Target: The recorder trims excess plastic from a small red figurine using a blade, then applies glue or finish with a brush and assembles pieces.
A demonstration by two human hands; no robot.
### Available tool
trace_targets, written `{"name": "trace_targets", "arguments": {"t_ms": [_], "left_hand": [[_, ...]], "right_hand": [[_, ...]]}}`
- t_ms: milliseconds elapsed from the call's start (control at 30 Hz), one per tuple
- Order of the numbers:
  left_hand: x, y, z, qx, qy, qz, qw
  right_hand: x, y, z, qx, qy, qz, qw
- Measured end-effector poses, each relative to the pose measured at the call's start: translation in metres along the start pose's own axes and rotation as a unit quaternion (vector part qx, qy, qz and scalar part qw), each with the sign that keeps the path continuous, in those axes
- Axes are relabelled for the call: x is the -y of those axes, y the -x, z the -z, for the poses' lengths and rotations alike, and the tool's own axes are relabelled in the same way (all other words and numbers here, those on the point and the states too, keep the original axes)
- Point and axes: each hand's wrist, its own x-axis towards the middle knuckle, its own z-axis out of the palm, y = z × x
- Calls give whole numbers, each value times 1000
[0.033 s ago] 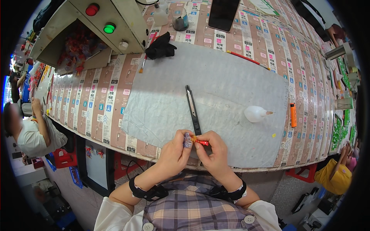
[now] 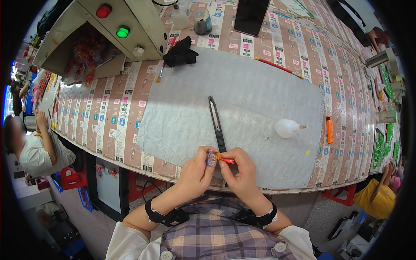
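Both my hands meet near the table's front edge, with a small figurine (image 2: 211, 158) between them. It has a translucent purple part, a yellowish middle and a red part. My left hand (image 2: 196, 169) pinches the purple end, while the fingers of my right hand (image 2: 238, 172) close around the red end. Fingers hide some of its shape. Just beyond my fingertips lies a black utility knife (image 2: 216, 123) on a pale grey cloth (image 2: 182, 112). To the right on the cloth rests a white squeeze bottle (image 2: 287, 128) with a thin tip.
A metal box with red and green lights (image 2: 99, 26) stands at the far left, holding several red and purple pieces (image 2: 89, 54). A black cloth (image 2: 181, 52), a brush (image 2: 160, 73), a red pencil-like stick (image 2: 279, 68), an orange lighter (image 2: 329, 129) and a phone (image 2: 251, 17) lie around. Other people sit at both sides.
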Motion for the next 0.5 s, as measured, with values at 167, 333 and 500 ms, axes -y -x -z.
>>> {"name": "trace_targets", "arguments": {"t_ms": [167, 333, 500], "left_hand": [[-1, 0, 2, 3, 14, 7, 1000], [-1, 1, 3, 11, 3, 20, 1000], [-4, 0, 1, -1, 1, 21, 1000]], "right_hand": [[2, 0, -1, 5, -6, -6, 1000], [1, 0, -2, 7, -22, -11, 1000], [0, -1, 1, 8, -19, 13, 1000]]}}
